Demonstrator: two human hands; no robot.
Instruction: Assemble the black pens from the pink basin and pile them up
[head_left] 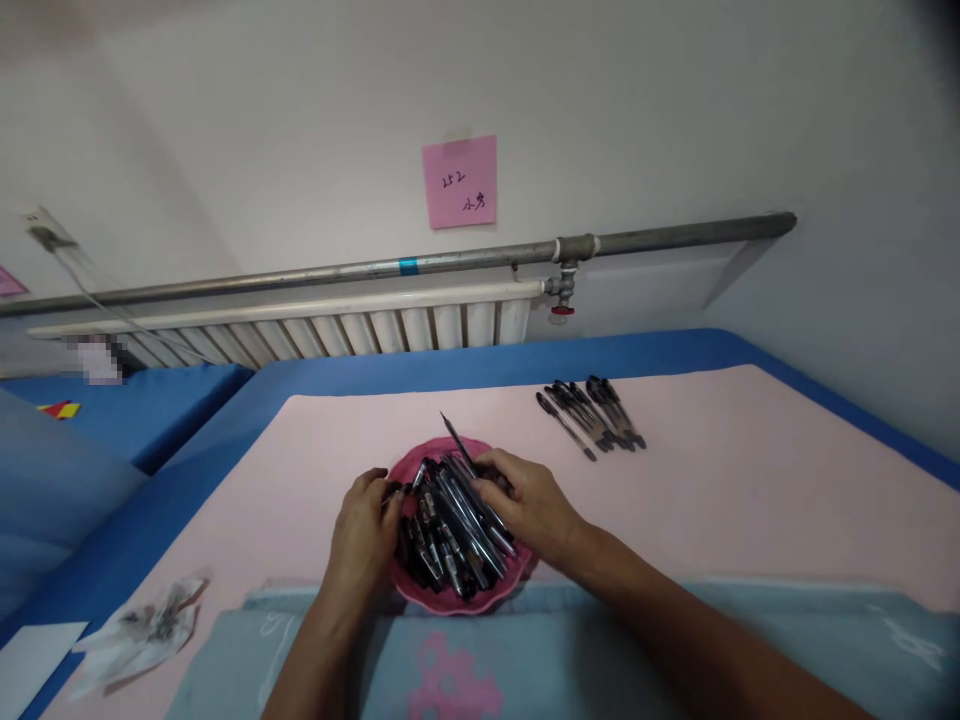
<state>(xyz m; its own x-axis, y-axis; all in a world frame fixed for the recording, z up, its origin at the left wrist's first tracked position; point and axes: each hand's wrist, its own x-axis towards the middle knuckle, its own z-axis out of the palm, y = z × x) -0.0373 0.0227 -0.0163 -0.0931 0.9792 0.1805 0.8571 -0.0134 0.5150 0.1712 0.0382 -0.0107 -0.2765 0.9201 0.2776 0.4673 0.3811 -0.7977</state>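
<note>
Evidently right fingers (501,462) pinch a slim pen (458,440) over a pink basket (429,600), left fingers (367,484) curled, grip unclear

The round pink basket (480,603) at the centre of the frame looks like smooth plastic; the slim black pens (461,515) inside are of glossy plastic. The light-blue cloth (547,650) along the bottom seems matt. The long grey pipe (480,258) in the upper half is of dull metal.

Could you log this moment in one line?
left hand: at pink scalloped bowl | right hand: holding slim dark rod | pink tabletop: black pens
</note>
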